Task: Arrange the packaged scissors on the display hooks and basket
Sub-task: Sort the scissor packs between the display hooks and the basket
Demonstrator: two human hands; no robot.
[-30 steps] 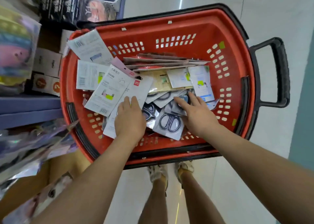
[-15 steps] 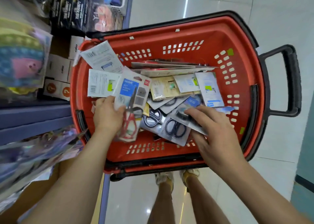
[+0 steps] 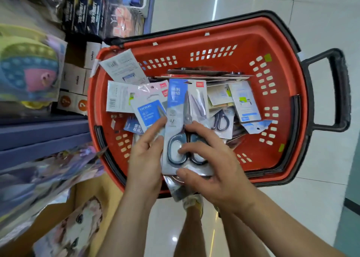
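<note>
Left hand point(image 3: 145, 159) grips fanned packs point(image 3: 148, 112). Right hand point(image 3: 212, 169) fingers curl round dark-handled scissors pack point(image 3: 175, 108) on top, over red basket point(image 3: 214, 38).

- "HOME" stood in white on the blue label of a scissors pack point(image 3: 149, 112) (the smaller lines beneath were too blurred to read).
- A "?" marked each orange circle on a shelf box point(image 3: 74, 103).

The basket point(image 3: 224, 38) sits ahead of you and below, its handle point(image 3: 340, 89) on the right side. Loose packs point(image 3: 244, 100) lie heaped inside it. Over the heap's near half are the held packs point(image 3: 175, 108), your left hand point(image 3: 145, 165) at their left edge, your right hand point(image 3: 218, 171) on their front. Shelves point(image 3: 39, 132) stand just left of the basket, boxes point(image 3: 75, 81) on them.
</note>
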